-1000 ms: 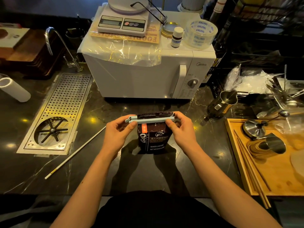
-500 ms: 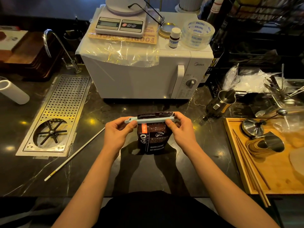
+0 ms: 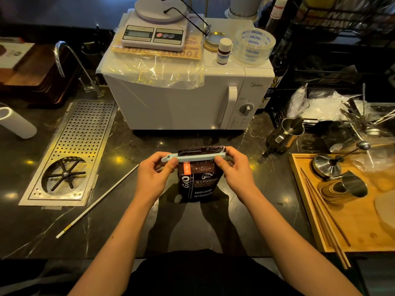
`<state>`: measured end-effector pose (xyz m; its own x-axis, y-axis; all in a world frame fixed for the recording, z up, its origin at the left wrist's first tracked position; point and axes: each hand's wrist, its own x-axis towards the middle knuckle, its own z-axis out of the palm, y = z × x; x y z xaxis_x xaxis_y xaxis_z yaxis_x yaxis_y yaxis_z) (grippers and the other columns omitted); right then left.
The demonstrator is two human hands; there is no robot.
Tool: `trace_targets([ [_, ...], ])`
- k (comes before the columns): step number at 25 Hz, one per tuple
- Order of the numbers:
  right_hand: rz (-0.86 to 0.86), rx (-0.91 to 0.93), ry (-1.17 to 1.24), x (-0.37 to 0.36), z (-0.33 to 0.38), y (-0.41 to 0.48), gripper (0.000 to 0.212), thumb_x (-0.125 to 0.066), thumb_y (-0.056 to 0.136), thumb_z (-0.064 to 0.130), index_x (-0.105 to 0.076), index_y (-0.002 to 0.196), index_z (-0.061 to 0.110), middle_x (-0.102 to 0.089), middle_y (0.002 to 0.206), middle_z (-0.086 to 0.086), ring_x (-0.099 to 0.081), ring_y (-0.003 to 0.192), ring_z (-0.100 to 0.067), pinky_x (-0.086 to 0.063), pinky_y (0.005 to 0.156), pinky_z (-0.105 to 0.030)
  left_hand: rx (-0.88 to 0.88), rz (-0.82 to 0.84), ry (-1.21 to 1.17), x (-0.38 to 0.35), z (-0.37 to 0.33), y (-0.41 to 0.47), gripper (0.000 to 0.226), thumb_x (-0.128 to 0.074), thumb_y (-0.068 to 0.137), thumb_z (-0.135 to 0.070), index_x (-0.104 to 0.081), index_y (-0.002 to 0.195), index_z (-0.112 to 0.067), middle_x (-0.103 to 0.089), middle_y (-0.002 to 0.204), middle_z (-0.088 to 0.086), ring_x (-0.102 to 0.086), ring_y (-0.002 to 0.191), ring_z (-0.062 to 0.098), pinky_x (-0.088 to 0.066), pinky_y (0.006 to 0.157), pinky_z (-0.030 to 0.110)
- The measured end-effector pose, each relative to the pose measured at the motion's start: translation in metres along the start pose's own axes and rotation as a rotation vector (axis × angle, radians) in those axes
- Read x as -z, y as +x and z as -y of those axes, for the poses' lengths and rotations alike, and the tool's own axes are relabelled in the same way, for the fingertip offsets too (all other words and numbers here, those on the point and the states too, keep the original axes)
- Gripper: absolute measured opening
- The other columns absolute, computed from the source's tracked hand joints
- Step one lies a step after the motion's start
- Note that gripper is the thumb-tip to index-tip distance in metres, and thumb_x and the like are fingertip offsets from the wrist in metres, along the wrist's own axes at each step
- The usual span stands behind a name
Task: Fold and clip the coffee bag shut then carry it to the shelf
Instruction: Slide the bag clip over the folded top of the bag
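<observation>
A dark brown coffee bag (image 3: 199,184) with an orange label stands upright on the black counter, in front of the microwave. A long pale blue clip (image 3: 195,157) lies across the bag's folded top, whose edge sticks up just above it. My left hand (image 3: 152,175) pinches the clip's left end. My right hand (image 3: 234,167) pinches the clip's right end and the bag's top corner.
A white microwave (image 3: 183,99) with a scale (image 3: 155,32) and tape roll (image 3: 253,47) on top stands behind the bag. A perforated metal drain tray (image 3: 72,150) lies left, a thin white rod (image 3: 97,199) beside it. A wooden tray (image 3: 350,221) with metal tools is right; a steel pitcher (image 3: 285,134) lies nearby.
Both hands stay on the clip and bag in the same pose. Only the camera view has shifted slightly.
</observation>
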<state>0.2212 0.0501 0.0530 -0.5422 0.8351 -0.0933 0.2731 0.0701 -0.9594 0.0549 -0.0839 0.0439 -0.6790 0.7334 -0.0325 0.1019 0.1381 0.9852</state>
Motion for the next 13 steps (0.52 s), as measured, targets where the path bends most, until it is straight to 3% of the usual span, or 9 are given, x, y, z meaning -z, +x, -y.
trace_targets([
  [7, 0.007, -0.006, 0.0, 0.0008, -0.0017, 0.0004, 0.019, -0.057, 0.095, 0.012, -0.063, 0.113, 0.011, -0.068, 0.107, -0.004, -0.065, 0.095, -0.01, -0.056, 0.074, -0.018, -0.002, -0.017, 0.031, 0.0016, -0.0004, 0.001, 0.007, -0.068, 0.086, -0.02, -0.069, 0.091, -0.025, -0.071, 0.088, -0.006, -0.069, 0.085, 0.011, -0.059, 0.076, 0.026],
  [13, -0.002, -0.011, 0.006, 0.0011, -0.0022, 0.0036, 0.02, -0.058, 0.095, 0.013, -0.063, 0.114, 0.01, -0.069, 0.108, -0.008, -0.066, 0.096, -0.016, -0.059, 0.079, -0.03, -0.101, -0.044, 0.177, -0.0018, -0.0016, -0.0001, 0.002, -0.065, 0.09, -0.022, -0.066, 0.092, -0.023, -0.068, 0.087, -0.012, -0.066, 0.085, 0.008, -0.053, 0.067, 0.015],
])
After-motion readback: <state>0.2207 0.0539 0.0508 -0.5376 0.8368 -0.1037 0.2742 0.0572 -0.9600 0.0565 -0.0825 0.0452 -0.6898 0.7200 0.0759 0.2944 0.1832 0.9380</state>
